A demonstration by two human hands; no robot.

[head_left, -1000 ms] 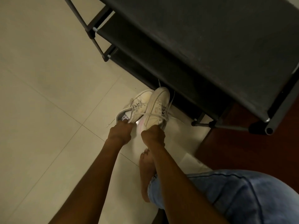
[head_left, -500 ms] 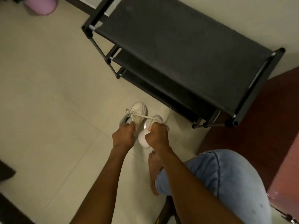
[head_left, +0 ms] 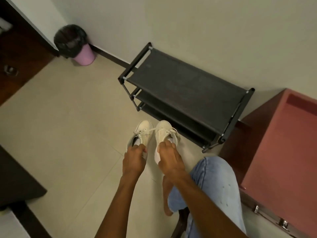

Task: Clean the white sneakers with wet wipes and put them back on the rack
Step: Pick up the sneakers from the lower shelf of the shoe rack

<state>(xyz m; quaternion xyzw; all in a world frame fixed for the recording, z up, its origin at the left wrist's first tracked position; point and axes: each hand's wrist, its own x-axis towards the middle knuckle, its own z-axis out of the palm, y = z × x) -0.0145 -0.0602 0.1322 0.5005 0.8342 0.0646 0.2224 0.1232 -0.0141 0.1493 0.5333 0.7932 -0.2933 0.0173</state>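
The left hand (head_left: 134, 160) and right hand (head_left: 169, 158) each grip a heel of the white sneakers (head_left: 163, 133), near the rack (head_left: 185, 90). This is probably the fetching step. Wiping comes next and needs wipes, which are not in view.

Tiles (head_left: 68, 131) lie free from 8 to 10 o'clock of sneakers (head_left: 163, 133). Obstacles: rack (head_left: 188, 86) at 1 o'clock, red cabinet (head_left: 283, 148) at 3, pink bin (head_left: 84, 56) well apart at 11.

Home entryway, black three-tier shoe rack (head_left: 185, 86) against wall, pink lined waste bin (head_left: 75, 44), beige tiled floor (head_left: 60, 126)
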